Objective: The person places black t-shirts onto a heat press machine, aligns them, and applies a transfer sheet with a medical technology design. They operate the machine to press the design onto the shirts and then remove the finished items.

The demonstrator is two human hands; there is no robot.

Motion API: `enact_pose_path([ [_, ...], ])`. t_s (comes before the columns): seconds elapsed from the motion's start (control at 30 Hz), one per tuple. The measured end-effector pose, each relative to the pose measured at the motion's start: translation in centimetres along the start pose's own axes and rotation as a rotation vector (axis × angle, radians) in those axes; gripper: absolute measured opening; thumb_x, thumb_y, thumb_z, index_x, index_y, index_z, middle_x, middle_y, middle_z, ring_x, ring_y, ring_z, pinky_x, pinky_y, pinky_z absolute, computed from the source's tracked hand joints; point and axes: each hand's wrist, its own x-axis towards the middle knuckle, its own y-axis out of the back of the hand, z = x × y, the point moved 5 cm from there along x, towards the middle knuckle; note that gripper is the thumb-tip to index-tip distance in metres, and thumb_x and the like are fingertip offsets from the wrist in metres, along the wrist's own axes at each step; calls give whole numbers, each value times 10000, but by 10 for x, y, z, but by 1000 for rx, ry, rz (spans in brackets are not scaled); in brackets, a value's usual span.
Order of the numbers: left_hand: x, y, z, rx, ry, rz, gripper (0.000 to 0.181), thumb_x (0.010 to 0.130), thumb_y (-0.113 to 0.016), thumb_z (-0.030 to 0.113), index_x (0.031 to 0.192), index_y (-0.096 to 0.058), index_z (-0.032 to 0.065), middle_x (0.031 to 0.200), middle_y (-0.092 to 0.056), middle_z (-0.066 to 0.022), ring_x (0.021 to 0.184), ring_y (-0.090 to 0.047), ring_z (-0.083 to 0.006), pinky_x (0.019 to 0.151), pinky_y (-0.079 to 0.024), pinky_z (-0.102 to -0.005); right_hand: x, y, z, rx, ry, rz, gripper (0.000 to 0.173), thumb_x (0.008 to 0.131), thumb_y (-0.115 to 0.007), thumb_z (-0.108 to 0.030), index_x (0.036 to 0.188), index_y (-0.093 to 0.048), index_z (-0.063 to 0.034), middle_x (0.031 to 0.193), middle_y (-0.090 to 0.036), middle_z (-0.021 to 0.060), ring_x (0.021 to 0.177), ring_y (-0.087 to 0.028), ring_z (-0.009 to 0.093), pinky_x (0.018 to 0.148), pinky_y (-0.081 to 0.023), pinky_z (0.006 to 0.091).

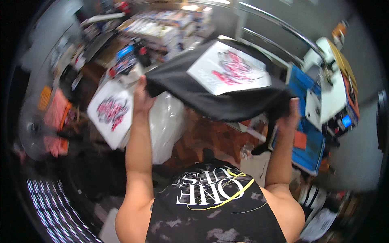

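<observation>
A black cloth (194,76), perhaps a garment, hangs stretched between my raised hands. My left hand (142,95) grips its left corner and my right hand (288,114) its right corner; both hands are slightly blurred. On the cloth lies a white printed sheet (200,71) with a pink and black design. Left of my left forearm is a stack of white sheets (112,136) whose top one bears a similar design. Clear plastic wrapping (165,130) is beside that forearm. My fingertips are partly hidden by the cloth.
At right stands a white and orange machine (334,88), apparently a heat press, with a lit display, beside a blue board (307,152). A metal rail (279,22) runs behind. Packed goods (164,30) are piled at the back, near a dark bottle (142,53). A fan (35,127) is at far left.
</observation>
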Motion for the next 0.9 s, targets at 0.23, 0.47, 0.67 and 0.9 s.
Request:
enact_pose_path([
  [0.23, -192, 58, 74, -274, -234, 439, 428, 989, -596, 396, 1223, -623, 38, 1162, -687, -135, 1106, -646, -317, 1054, -459, -495, 197, -104, 10, -148, -45, -237, 325, 995, -596, -254, 1228, -664, -39, 1229, -688, 114, 1161, -630, 274, 1073, -445, 427],
  [0.47, -479, -41, 342, 304, -1137, 1111, 403, 1003, -569, 366, 1264, -591, 60, 1208, -661, -134, 1134, -633, -334, 996, -496, -579, 207, -392, 260, -19, -501, -714, 306, 983, -610, -204, 1214, -665, -12, 1199, -698, 118, 1119, -650, 269, 1044, -474, 410],
  [0.67, -600, -281, 421, 1159, -1739, 1526, 568, 1064, -413, 335, 1405, -380, -118, 1422, -477, -299, 1334, -457, -439, 1158, -306, -615, 22, -621, 394, 344, -1155, -1345, 290, 972, -623, -161, 1202, -666, 11, 1174, -707, 122, 1084, -668, 264, 1020, -499, 395],
  [0.9, -749, -279, 241, 559, -1495, 2408, 499, 987, -614, 325, 1372, -546, 16, 1411, -554, -109, 1333, -483, -261, 1126, -370, -454, -217, -575, 517, -844, -1180, -1116, 461, 932, -680, -361, 1302, -595, -101, 1343, -612, 91, 1239, -561, 288, 1035, -383, 512],
])
